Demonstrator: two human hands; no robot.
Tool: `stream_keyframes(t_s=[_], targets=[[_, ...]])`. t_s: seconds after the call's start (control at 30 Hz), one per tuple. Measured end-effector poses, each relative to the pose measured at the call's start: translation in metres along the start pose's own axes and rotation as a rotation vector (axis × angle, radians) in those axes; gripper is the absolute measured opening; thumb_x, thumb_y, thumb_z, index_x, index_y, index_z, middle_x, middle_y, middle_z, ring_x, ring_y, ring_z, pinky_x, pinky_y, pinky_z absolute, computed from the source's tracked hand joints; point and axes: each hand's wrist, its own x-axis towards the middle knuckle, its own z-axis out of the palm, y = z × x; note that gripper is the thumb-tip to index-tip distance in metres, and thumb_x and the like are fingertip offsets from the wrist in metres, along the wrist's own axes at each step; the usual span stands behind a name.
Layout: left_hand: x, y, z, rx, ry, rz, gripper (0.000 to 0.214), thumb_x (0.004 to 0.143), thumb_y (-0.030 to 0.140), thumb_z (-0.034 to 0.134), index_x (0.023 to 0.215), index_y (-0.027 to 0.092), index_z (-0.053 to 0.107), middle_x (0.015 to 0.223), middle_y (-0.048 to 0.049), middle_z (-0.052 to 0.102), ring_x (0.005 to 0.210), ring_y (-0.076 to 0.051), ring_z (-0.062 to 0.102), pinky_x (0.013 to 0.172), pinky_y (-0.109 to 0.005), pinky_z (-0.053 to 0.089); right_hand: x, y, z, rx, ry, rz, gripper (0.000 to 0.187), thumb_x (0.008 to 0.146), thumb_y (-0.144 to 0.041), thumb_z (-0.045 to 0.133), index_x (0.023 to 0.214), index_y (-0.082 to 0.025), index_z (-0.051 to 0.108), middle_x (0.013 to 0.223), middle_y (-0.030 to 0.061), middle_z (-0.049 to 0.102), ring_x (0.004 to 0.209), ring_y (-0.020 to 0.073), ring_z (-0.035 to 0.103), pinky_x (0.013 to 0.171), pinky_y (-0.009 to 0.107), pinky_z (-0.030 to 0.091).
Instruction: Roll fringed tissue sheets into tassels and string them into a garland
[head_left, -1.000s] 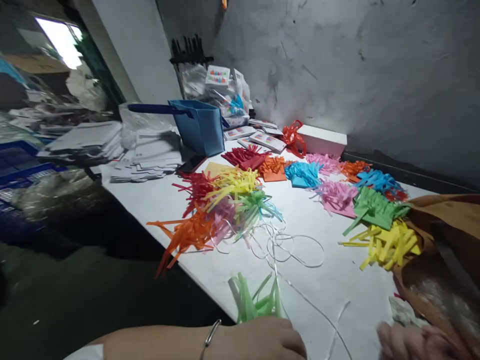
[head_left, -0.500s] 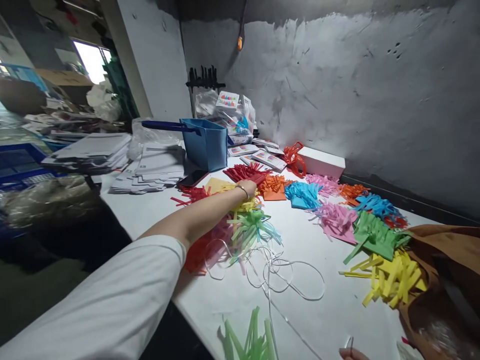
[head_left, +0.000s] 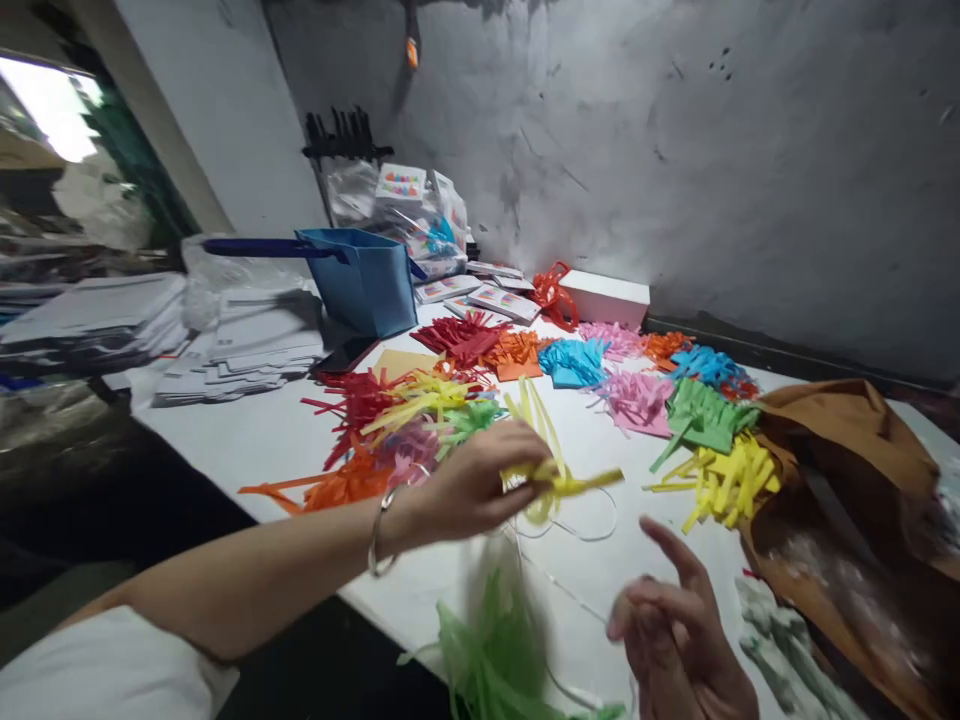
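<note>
At the far left, stacks of white card sit beside the blue bag on the desk. Your left hand is closed, pinching a yellow paper tassel just above the desk, in front of the mixed pile of tassels. Below it a green tassel lies near the edge. Your right hand is open, fingers spread, holding nothing you can be sure of. The thin white ribbon loops under the yellow strips; it could snag and drag the pile, or the thin strips could tear if pulled. The green tassel is blurred, and whether ribbon runs through your right fingers is hard to tell.
</note>
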Motion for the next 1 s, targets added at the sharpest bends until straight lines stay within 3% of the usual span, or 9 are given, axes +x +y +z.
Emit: stream_keyframes(t_s=[0.1,0.23,0.3,0.37,0.43,0.5,0.63,0.83,1.0], targets=[[-0.029,0.034,0.03,-0.199,-0.133,-0.061,0.01,0.09,0.016,0.057,0.094,0.015,0.066,0.09,-0.0097,0.07,0.087,-0.021,0.062,0.084,-0.033,0.049,0.008,-0.02,0.009,0.056,-0.122,0.023,0.013,0.095,-0.029,0.061,0.086,-0.023,0.07,0.095,0.0049,0.066,0.063,0.0114,0.062,0.054,0.024,0.051],[-0.05,0.052,0.049,-0.361,-0.098,-0.263,0.041,0.089,0.023,0.065,0.129,0.019,0.058,0.125,-0.0128,0.064,0.115,-0.024,0.057,0.1,-0.037,0.046,0.001,-0.029,0.004,-0.06,-0.17,0.057,0.015,0.096,-0.027,0.059,0.086,-0.02,0.069,0.092,0.0044,0.066,0.059,0.0094,0.06,0.059,0.024,0.053],[-0.055,0.055,0.058,-0.438,-0.085,-0.328,0.03,0.092,0.027,0.064,0.121,0.02,0.063,0.112,-0.0104,0.068,0.104,-0.022,0.06,0.094,-0.035,0.048,-0.007,-0.026,0.002,-0.029,-0.195,0.116,0.018,0.096,-0.029,0.059,0.084,-0.019,0.069,0.092,0.0052,0.066,0.057,0.0091,0.059,0.057,0.024,0.052],[-0.059,0.057,0.069,-0.577,-0.076,-0.449,0.016,0.093,0.031,0.064,0.098,0.017,0.07,0.089,-0.0063,0.069,0.085,-0.018,0.061,0.08,-0.029,0.05,-0.016,-0.021,-0.001,0.042,-0.146,0.198,0.017,0.095,-0.032,0.06,0.086,-0.019,0.068,0.098,0.0069,0.067,0.055,0.0084,0.059,0.048,0.022,0.047],[-0.062,0.057,0.08,-0.827,-0.033,-0.643,0.024,0.089,0.039,0.069,0.087,0.015,0.069,0.077,-0.0034,0.066,0.071,-0.014,0.058,0.068,-0.025,0.048,-0.024,-0.018,-0.005,0.059,-0.005,0.245,0.015,0.094,-0.034,0.062,0.091,-0.021,0.068,0.094,0.0056,0.068,0.052,0.0078,0.057,0.043,0.019,0.041],[-0.066,0.056,0.09,-1.119,0.021,-0.813,0.033,0.081,0.044,0.078,0.087,0.014,0.067,0.072,-0.0016,0.064,0.065,-0.011,0.057,0.061,-0.022,0.045,-0.03,-0.018,-0.009,-0.035,0.098,0.274,0.015,0.092,-0.036,0.065,0.094,-0.022,0.069,0.074,0.0006,0.065,0.048,0.0079,0.053,0.042,0.019,0.038],[-0.072,0.058,0.103,-1.456,0.091,-0.954,0.037,0.071,0.038,0.088,0.09,0.015,0.066,0.069,-0.0005,0.065,0.061,-0.01,0.059,0.059,-0.019,0.044,-0.04,-0.03,-0.01,-0.331,-0.006,0.257,0.023,0.091,-0.042,0.063,0.086,-0.021,0.073,0.054,-0.0034,0.054,0.046,0.0098,0.049,0.048,0.021,0.041],[-0.078,0.068,0.108,-1.463,0.168,-0.951,0.033,0.073,0.033,0.088,0.089,0.015,0.066,0.071,-0.0004,0.067,0.064,-0.009,0.06,0.062,-0.019,0.046,-0.046,-0.038,-0.006,-0.431,-0.134,0.228,0.027,0.093,-0.041,0.057,0.082,-0.022,0.072,0.054,-0.0034,0.054,0.044,0.0094,0.046,0.045,0.021,0.036],[-0.087,0.065,0.108,-1.175,0.174,-0.899,0.031,0.078,0.039,0.082,0.091,0.016,0.067,0.075,-0.0012,0.066,0.068,-0.012,0.06,0.063,-0.022,0.048,-0.046,-0.035,-0.008,-0.462,-0.196,0.258,0.029,0.094,-0.042,0.055,0.079,-0.021,0.069,0.053,-0.0034,0.05,0.044,0.0097,0.044,0.044,0.022,0.034]])
